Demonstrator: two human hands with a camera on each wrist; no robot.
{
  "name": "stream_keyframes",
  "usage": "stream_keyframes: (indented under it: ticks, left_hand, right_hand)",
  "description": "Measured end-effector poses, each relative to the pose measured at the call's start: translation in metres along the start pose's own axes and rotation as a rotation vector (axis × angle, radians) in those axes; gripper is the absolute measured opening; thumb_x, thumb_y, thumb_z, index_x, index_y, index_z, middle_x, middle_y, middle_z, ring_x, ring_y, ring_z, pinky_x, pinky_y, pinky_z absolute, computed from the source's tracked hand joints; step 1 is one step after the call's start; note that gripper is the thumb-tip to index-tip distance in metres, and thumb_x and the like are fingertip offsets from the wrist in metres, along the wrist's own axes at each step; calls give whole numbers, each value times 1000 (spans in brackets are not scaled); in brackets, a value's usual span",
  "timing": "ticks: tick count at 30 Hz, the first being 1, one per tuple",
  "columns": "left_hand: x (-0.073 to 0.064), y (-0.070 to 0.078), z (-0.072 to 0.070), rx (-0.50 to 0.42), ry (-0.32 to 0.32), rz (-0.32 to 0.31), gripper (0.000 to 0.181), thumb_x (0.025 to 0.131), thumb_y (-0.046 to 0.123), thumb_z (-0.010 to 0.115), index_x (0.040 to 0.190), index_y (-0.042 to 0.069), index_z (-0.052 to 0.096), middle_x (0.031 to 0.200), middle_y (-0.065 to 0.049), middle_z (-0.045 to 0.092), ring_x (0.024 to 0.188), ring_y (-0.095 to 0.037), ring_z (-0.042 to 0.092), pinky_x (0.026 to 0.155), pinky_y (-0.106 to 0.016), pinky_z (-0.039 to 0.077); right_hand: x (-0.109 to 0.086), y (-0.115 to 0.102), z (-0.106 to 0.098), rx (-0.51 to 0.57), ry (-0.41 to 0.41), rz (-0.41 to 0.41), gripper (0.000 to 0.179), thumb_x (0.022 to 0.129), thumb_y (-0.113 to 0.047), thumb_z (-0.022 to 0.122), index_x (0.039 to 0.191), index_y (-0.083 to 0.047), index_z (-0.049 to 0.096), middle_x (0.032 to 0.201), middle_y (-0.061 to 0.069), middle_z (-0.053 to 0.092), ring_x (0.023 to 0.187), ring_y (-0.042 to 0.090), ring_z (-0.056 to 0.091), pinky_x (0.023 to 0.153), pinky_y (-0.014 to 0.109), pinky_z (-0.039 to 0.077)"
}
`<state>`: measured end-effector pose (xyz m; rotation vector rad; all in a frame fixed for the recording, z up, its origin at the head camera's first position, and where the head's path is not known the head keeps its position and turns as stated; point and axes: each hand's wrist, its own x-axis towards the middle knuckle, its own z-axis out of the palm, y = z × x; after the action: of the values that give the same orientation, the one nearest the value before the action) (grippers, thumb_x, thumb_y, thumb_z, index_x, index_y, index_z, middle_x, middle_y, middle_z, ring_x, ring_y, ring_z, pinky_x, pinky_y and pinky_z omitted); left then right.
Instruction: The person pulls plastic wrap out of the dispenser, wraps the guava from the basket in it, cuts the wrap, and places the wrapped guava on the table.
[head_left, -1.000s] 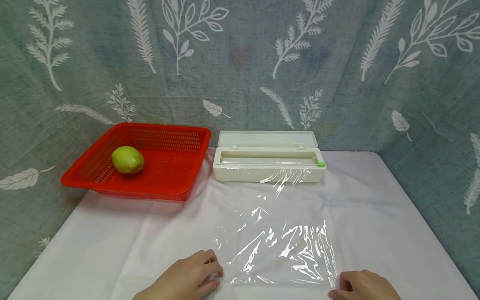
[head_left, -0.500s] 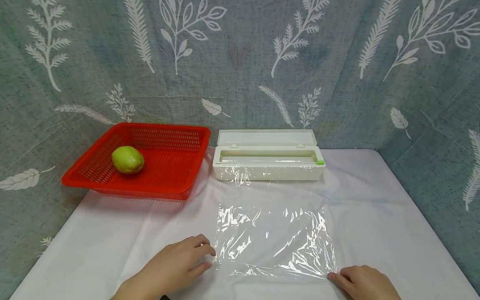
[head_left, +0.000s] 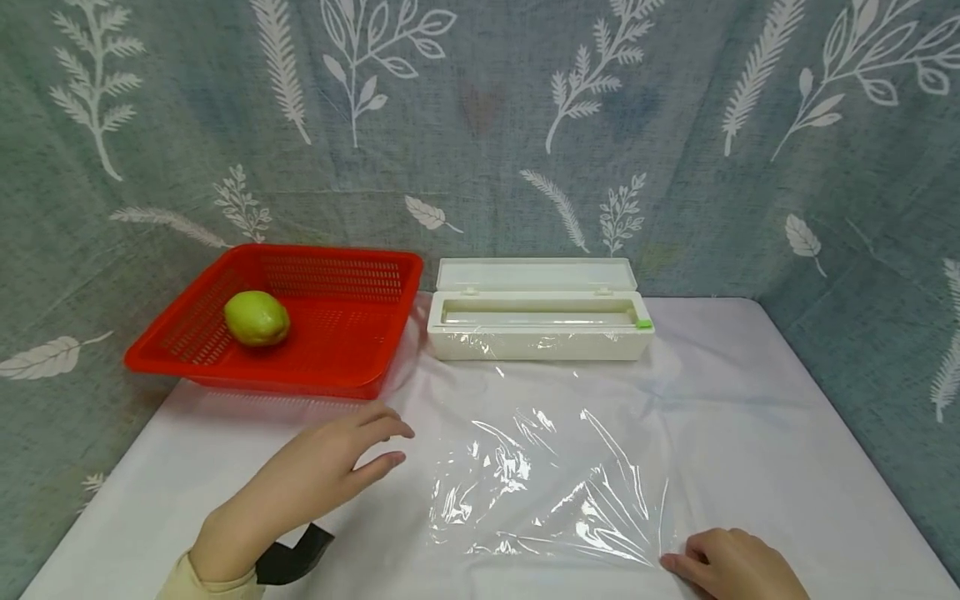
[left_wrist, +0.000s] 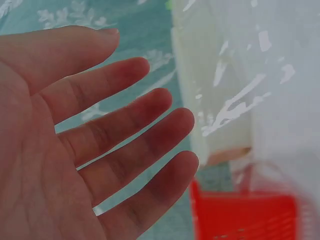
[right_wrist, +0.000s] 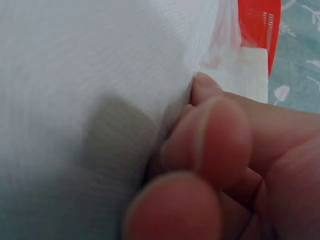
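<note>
At the near side of the counter (head_left: 772, 467), the right hand (head_left: 735, 567) has its fingers (right_wrist: 220, 145) curled and pinches the near right corner of the clear film (head_left: 555, 492). This film spreads, with shiny wrinkles, back to the front of the white box (head_left: 540, 344). A little farther, the left hand (head_left: 341, 462) is over the counter, left of the film and apart from it, wide open and holding nothing. Behind, the box stands with its lid (head_left: 536, 274) raised; at its left is the red basket (head_left: 352, 358), one green fruit (head_left: 257, 318) inside. Farthest hangs the curtain (head_left: 480, 125).
</note>
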<state>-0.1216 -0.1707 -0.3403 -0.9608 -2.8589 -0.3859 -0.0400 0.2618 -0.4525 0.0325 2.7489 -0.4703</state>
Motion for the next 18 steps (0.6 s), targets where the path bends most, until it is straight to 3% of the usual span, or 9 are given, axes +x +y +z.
stream_keyframes:
  ticks: [7,13,18]
  left_hand:
    - [17,-4,-25,-65,42,-21,24,83,34,62,106,29,57,99,21,49,83,3,49,75,-24,46]
    - [27,-5,-30,-88,70,-2,24,84,35,60,107,30,57,95,21,48,74,0,46,67,-22,45]
    - [31,-10,-35,-110,71,5,25,85,35,59,110,31,56,94,20,48,78,-1,47,69,-23,45]
  right_hand:
    - [3,2,-3,-1,5,-29,46,74,-58,55,52,-19,47,47,-7,40,45,8,38,46,25,31]
    - [2,3,-2,22,-25,-27,45,76,-57,55,53,-19,48,48,-7,41,46,8,39,46,25,31]
    - [3,4,-1,21,-42,-27,44,75,-57,56,55,-19,50,50,-6,43,48,9,40,48,27,32]
